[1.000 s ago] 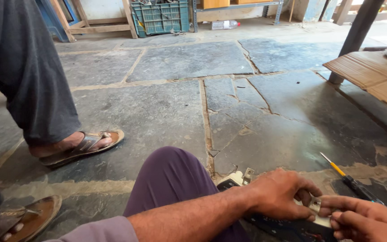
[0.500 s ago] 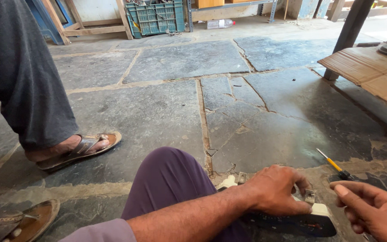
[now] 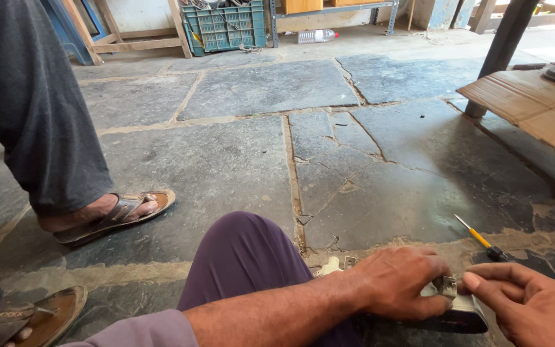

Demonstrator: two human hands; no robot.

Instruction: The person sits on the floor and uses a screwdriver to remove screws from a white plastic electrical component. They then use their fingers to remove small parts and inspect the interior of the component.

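Landmark: dark flat device (image 3: 457, 315) on the stone floor (image 3: 239, 167), just beside the purple knee (image 3: 245, 257).
Left hand (image 3: 403, 283): lay over the device's near end, fingers together and pressed on a small metal part (image 3: 446, 286) atop it.
Right hand (image 3: 528, 305): at the device's far end, thumb and fingers (image 3: 483, 281) pinched toward the same metal part; whether they actually gripped it could not be told.
Screwdriver (image 3: 480, 239): yellow handle, on the floor just beyond the device, untouched.
Step in hand: judged as seating or freeing the metal part by hand.
Next move: likely calls for a steady hold on the device and a firmer pinch on the part.
Surroundings: sandalled foot (image 3: 114, 215) well left of the device; green crate (image 3: 223, 27) far beyond.
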